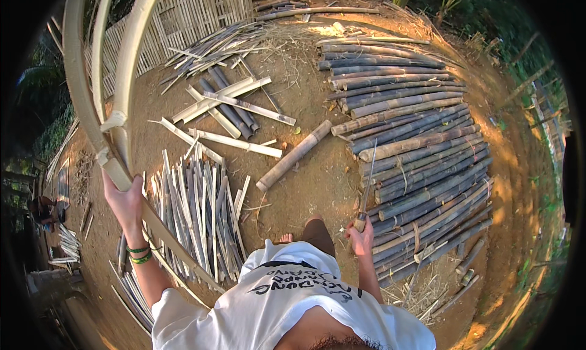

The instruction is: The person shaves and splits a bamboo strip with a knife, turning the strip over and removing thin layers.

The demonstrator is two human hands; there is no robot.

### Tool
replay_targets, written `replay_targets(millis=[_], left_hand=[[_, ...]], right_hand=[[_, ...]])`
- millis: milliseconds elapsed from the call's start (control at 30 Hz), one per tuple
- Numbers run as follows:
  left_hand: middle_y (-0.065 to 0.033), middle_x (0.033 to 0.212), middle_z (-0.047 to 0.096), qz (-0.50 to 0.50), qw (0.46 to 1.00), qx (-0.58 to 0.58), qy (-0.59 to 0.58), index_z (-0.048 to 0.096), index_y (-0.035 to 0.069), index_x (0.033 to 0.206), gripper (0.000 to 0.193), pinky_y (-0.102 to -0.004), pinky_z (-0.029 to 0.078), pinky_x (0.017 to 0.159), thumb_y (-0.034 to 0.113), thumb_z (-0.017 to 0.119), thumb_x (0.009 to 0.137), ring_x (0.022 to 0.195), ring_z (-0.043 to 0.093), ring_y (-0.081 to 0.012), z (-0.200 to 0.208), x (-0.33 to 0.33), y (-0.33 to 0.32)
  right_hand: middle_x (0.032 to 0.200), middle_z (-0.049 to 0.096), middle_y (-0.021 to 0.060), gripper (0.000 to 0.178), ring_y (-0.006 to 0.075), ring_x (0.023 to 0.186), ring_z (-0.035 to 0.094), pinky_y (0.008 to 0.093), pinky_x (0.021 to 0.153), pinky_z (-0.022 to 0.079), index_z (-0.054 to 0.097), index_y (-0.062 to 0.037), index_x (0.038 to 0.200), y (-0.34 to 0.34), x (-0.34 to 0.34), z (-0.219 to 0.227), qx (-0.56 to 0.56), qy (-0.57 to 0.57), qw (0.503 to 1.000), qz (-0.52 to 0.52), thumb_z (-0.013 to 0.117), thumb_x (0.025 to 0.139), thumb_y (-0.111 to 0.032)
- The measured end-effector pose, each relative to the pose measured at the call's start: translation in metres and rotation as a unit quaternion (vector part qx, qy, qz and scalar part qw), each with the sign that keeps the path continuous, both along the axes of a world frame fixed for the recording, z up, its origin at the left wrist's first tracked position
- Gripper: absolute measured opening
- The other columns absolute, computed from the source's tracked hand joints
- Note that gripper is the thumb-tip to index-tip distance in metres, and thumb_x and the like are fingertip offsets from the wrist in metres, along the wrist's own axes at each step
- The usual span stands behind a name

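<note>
My left hand is raised at the left, its fingers wrapped round a pale bamboo culm that is split into several strips. The strips splay upward out of the top left of the view. A long bamboo length slants down to the right from beside this hand; I cannot tell whether it joins the same culm. Low at the right, my right hand is closed on the wooden handle of a machete. Its narrow blade points up, away from me, in front of the bamboo stack.
Dark bamboo poles lie stacked along the right. Thin bamboo strips are heaped at the left. Ahead on the dirt are a bamboo log and split halves. A slatted bamboo panel stands behind; another person is far left.
</note>
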State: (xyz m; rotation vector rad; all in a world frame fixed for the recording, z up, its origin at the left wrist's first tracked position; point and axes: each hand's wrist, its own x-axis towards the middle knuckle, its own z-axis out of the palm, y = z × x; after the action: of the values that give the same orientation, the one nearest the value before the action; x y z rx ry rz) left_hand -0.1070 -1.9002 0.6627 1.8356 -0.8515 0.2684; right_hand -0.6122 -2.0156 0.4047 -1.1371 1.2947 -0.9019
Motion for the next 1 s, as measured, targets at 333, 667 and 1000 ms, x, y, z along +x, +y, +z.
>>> replay_targets(millis=[333,667,1000], left_hand=[[-0.0095,0.091,0.066,-0.079,0.987,0.086,0.108,0.055,-0.003,0.116,0.048,-0.031,0.051,0.071,0.004,0.068,0.07,0.079,0.062,-0.0153,-0.102,0.025,-0.323],[-0.0174,0.079,0.069,-0.086,0.974,0.177,0.113,0.056,-0.001,0.108,0.048,-0.0429,0.051,0.071,0.013,0.071,0.065,0.073,0.066,-0.0346,-0.164,0.067,-0.596],[-0.0236,0.079,0.067,-0.043,0.965,0.255,0.049,0.052,0.001,0.101,0.049,-0.0494,0.052,0.071,0.02,0.076,0.062,0.077,0.066,-0.0453,-0.239,0.158,-0.882]], right_hand=[[0.068,0.06,0.0067,0.02,0.0159,0.052,0.058,0.0308,0.05,0.048,0.055,0.0003,0.094,-0.288,0.009,-0.047,0.035,0.068,0.993,-0.089,0.061,0.076,-0.007],[0.074,0.06,0.0053,0.016,0.0138,0.056,0.058,0.0288,0.054,0.05,0.053,-0.0038,0.092,-0.663,0.115,0.048,0.016,-0.05,0.998,0.041,0.061,0.079,-0.007],[0.084,0.06,0.0014,0.027,0.0106,0.069,0.057,0.0277,0.065,0.049,0.054,-0.0071,0.096,-0.988,0.368,0.126,-0.159,-0.156,0.974,0.032,0.078,0.082,-0.007]])
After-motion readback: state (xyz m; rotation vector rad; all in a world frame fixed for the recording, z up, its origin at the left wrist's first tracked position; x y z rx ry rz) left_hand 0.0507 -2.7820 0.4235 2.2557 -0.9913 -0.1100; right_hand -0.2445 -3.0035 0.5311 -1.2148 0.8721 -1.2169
